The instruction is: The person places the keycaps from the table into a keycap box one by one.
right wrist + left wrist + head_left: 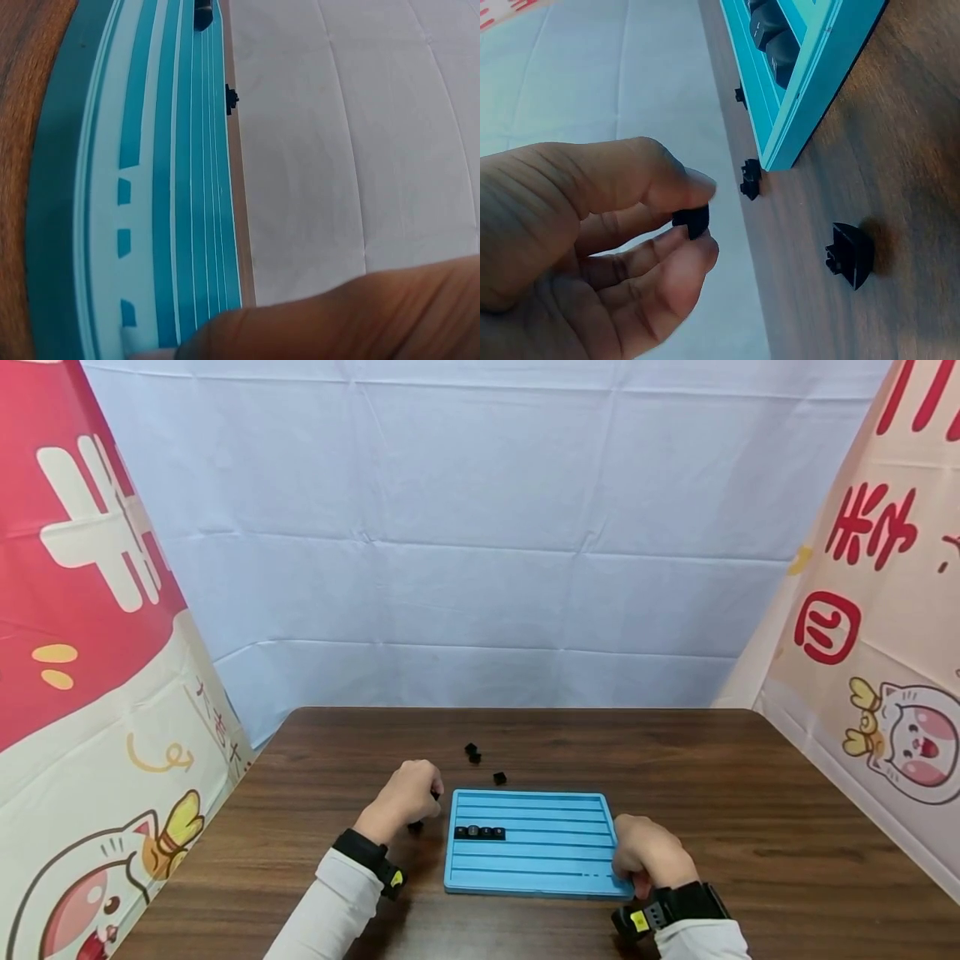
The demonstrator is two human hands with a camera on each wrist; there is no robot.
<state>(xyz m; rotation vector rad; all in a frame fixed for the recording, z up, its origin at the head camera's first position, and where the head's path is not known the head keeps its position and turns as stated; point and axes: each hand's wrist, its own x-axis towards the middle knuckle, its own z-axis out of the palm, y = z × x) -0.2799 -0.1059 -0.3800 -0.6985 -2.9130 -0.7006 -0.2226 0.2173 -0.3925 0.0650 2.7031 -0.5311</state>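
Note:
Between thumb and fingertips, my left hand [403,795] pinches a small black keycap [694,219], held above the table left of a blue grooved tray [525,887]. Several black keycaps [480,832] sit side by side in one groove at the tray's left end. My right hand [649,852] grips the tray's right edge near its front corner; in the right wrist view part of that hand [345,315] overlaps the tray's end. Below the left hand, a loose keycap [855,255] lies on the wood with its stem showing.
More loose keycaps lie on the brown wooden table [675,752] beyond the tray, one [500,778] near its back edge and others [472,750] farther off. A pale blue cloth [480,568] hangs behind the table, with printed cloths at both sides.

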